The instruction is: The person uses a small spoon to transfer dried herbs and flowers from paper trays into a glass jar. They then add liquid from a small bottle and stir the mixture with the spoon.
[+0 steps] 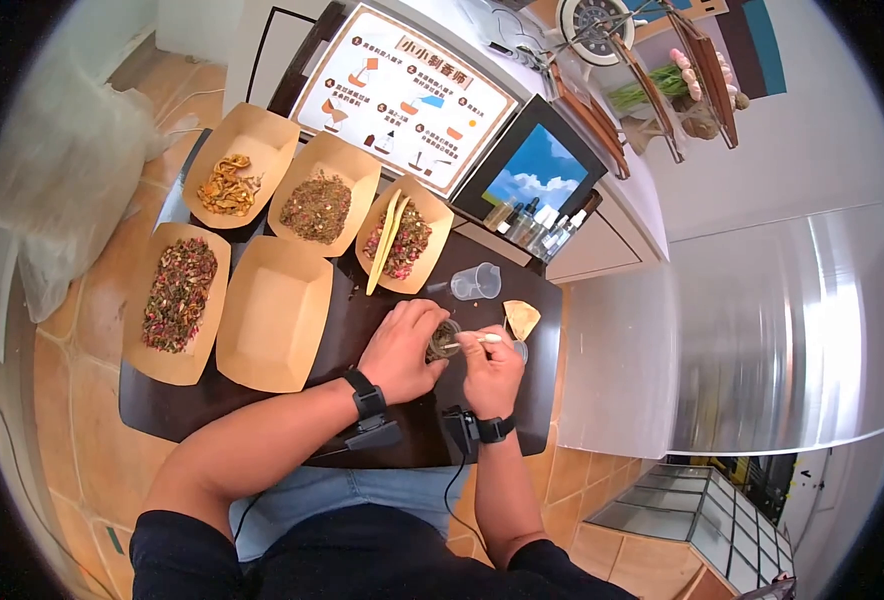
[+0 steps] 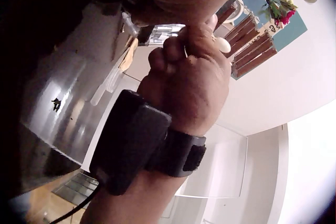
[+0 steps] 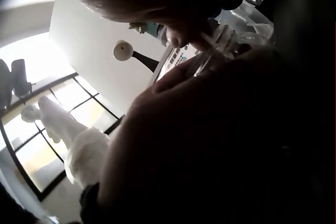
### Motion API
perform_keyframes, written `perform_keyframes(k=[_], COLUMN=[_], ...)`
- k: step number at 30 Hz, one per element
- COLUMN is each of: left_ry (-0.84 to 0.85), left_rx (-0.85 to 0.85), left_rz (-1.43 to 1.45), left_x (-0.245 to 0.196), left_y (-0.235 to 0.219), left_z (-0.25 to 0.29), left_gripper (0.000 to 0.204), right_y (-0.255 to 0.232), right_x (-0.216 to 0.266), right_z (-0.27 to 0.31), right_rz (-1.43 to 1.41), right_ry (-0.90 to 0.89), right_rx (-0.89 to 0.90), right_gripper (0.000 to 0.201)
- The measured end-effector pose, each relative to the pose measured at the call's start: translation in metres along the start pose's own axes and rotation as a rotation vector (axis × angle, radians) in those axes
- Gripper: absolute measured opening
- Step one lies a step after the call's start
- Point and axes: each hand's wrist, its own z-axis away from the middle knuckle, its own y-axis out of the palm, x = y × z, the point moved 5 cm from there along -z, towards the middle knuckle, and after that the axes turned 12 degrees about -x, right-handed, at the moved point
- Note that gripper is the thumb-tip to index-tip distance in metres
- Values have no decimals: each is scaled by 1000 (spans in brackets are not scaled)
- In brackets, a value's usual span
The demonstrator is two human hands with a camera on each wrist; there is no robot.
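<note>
My left hand (image 1: 402, 348) holds a small clear cup (image 1: 432, 352) with dark, dried plant bits in it, close over the dark table. Between thumb and fingers, my right hand (image 1: 492, 378) pinches a thin stick with a pale rounded end (image 1: 490, 338); its other end points into the cup. The left wrist view shows the right hand (image 2: 184, 87) with the pale rounded end (image 2: 223, 44) sticking out past its fingers. In the right wrist view the left hand is a dark shape, and the cup is mostly hidden.
A clear measuring cup (image 1: 475, 283) and a tan wedge-shaped piece (image 1: 522, 318) stand beyond the hands. Paper trays of dried flowers (image 1: 178, 300) and an unfilled paper tray (image 1: 274, 320) stand left. Wooden tongs (image 1: 387, 245) lie across one tray. Small bottles (image 1: 537, 230) stand behind.
</note>
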Motion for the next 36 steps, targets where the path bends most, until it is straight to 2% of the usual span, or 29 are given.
perform_keyframes(k=[3, 4, 7, 9, 12, 15, 17, 20, 21, 23, 24, 25, 27, 29, 31, 32, 33, 35, 36], left_ry=[-12, -1, -3, -4, -8, -7, -19, -9, -12, -17, -19, -20, -17, -10, -24, -29, -25, -13, -17], left_rx=[-1, -6, 0, -3, 5, 13, 13, 9, 10, 7, 8, 10, 12, 11, 18, 17, 14, 19, 22], left_rz=[1, 3, -10, -6, -8, -10, -8, -10, -2, -3, 0, 5, 0, -8, 7, 4, -12, -20, -15], left_x=[1, 0, 0, 0, 1, -1, 0, -1, -1, 1, 0, -1, 1, 1, 0, 1, 1, -1, -1], left_y=[-3, -2, -1, -3, -2, -1, -3, -1, 0, -2, -3, -2, -1, 0, -2, -3, -3, 0, 0], left_z=[0, 0, -1, -2, 0, -1, -1, 0, 0, -1, -1, 0, 0, -1, 0, 0, 0, 0, 0], left_gripper=[65, 65, 65, 65, 65, 65, 64, 64, 64, 64, 64, 64, 65, 65, 65, 65, 65, 65, 65], right_y=[-5, 0, 2, 0, 6, 1, 0, 7, 5, -3, -6, -4, 5, 2, -4, -5, -3, 5, 2], right_x=[1, -9, -10, -8, -9, -7, -7, -13, -13, -10, -9, -12, -19, -16, -18, -24, -21, -9, -3], right_z=[-2, -1, -3, -3, 0, -4, -3, 0, 0, -3, -3, -2, -1, -2, -1, 1, 1, 1, 0], right_rz=[-76, -129, 1, -70, -155, -60, -130, -108, -106, -125, -165, -165, -78, -9, -154, -211, -210, -71, -26], right_ry=[-11, 64, 53, 33, 42, 14, 27, 22, 22, 13, 93, 96, 84, 37, 50, 143, 146, 49, 18], right_rx=[-65, 8, 51, 8, 132, 51, 22, 126, 123, -21, -5, -2, 169, 105, -43, -15, -15, 107, 68], right_gripper=[12, 11, 11, 11, 12, 11, 11, 10, 10, 10, 11, 11, 12, 13, 15, 16, 16, 16, 16])
